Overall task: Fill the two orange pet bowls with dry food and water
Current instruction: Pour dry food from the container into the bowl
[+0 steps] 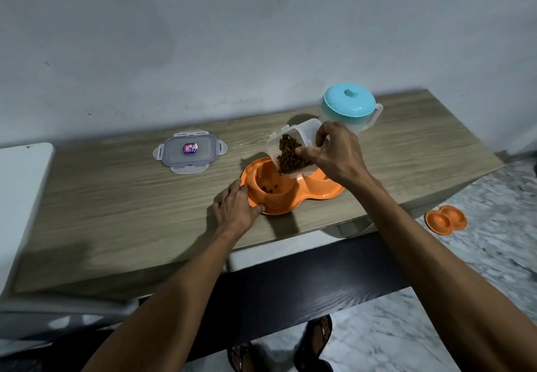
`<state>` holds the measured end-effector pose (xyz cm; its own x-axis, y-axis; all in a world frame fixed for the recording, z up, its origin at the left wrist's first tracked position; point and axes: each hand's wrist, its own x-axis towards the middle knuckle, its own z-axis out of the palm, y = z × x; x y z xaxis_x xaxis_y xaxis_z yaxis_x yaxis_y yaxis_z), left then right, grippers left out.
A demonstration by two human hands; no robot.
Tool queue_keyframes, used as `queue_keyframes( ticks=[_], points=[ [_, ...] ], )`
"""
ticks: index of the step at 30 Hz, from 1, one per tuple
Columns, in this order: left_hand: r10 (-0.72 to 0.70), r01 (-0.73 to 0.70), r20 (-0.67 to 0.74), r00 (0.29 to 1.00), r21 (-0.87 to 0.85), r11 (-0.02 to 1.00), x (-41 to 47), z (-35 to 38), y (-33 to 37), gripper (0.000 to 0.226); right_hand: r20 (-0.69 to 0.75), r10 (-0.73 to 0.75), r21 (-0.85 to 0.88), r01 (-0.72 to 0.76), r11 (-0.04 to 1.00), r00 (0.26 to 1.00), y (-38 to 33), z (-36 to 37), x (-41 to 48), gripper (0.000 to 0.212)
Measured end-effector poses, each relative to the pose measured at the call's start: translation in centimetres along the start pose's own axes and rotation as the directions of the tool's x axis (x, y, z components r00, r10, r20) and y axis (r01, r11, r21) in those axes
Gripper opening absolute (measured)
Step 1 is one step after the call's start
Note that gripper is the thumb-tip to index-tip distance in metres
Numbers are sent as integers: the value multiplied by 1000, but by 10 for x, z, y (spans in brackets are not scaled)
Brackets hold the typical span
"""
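An orange double pet bowl (293, 201) sits on the wooden table (116, 211). My right hand (337, 153) grips a clear plastic food container (302, 133), tilted over the left well, with brown kibble piled at its mouth. A few kibble pieces (268, 188) lie in the left well. The right well is mostly hidden behind the container and my hand. My left hand (235, 206) holds the bowl's left rim. A clear water jug with a turquoise lid (350, 102) stands behind the bowl.
The container's clip lid (190, 150) lies flat on the table to the left. A second orange double bowl (446, 220) rests on the marble floor at the right. A wall runs directly behind the table. A white surface (20, 182) borders the left.
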<state>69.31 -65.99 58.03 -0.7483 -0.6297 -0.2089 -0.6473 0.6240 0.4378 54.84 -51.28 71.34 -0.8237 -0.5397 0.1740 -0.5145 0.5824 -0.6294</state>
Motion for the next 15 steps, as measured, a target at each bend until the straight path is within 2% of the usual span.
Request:
queue_keyframes(
  ticks=[15],
  points=[
    [-16, 16, 3, 1000, -2, 1000, 0, 0, 1, 74, -18, -55, -50, 54, 997, 998, 5, 6, -1, 41]
  ],
)
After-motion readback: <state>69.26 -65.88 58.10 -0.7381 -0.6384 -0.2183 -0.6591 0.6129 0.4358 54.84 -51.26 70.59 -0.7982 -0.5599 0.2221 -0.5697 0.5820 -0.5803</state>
